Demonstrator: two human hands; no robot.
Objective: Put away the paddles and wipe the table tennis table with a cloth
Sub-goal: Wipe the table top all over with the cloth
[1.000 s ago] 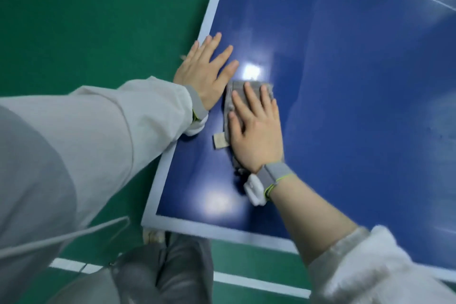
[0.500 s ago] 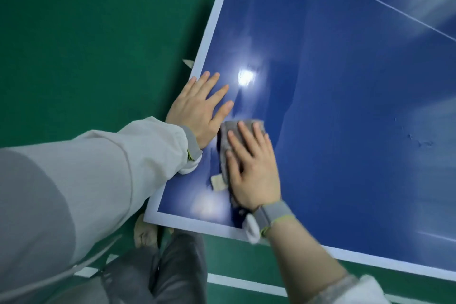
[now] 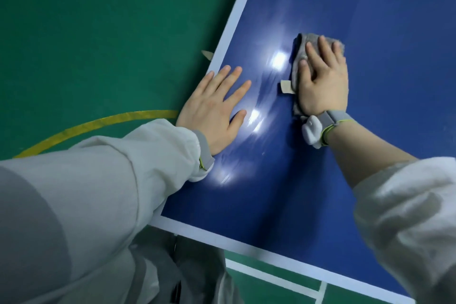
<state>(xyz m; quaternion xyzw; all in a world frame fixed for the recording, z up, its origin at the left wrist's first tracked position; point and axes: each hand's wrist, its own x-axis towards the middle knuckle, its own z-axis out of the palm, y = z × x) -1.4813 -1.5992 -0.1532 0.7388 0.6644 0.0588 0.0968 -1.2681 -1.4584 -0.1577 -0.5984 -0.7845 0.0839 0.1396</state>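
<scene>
**Both palms flat on the blue table, cloth under the right one**

Right hand [image 3: 320, 84] lies palm down on a crumpled grey cloth [image 3: 299, 43], fingers straight and together, pressing it onto the glossy dark blue table tennis table with white edge lines [image 3: 370, 155]. Nothing is clenched or pinched; the thumb lies flat along the cloth's left side. Grey fabric shows beyond the fingertips and down the thumb side as far as the wrist. A small beige tag [image 3: 285, 87] sticks out from the cloth just left of the thumb, lying on the blue surface.

Left hand [image 3: 214, 111] rests flat on the table as well, fingers spread and straight, holding nothing. Its little finger reaches the white side line at the table's left edge; its thumb points toward the right hand. The two hands are apart, with bare blue surface and bright light reflections between the left fingertips and the right thumb.

Each wrist carries a grey band with a yellow-green trim [image 3: 335, 118]; a white lump sits on the right band at the wrist's thumb side. Pale grey jacket sleeves [image 3: 111, 180] cover both arms, the right one pushed back up the forearm.

Beyond the left little finger, off the table edge, a small beige scrap [image 3: 206, 54] lies on the green floor [image 3: 98, 32]. A curved yellow floor line [image 3: 98, 123] runs behind the left wrist. No paddles in view.
</scene>
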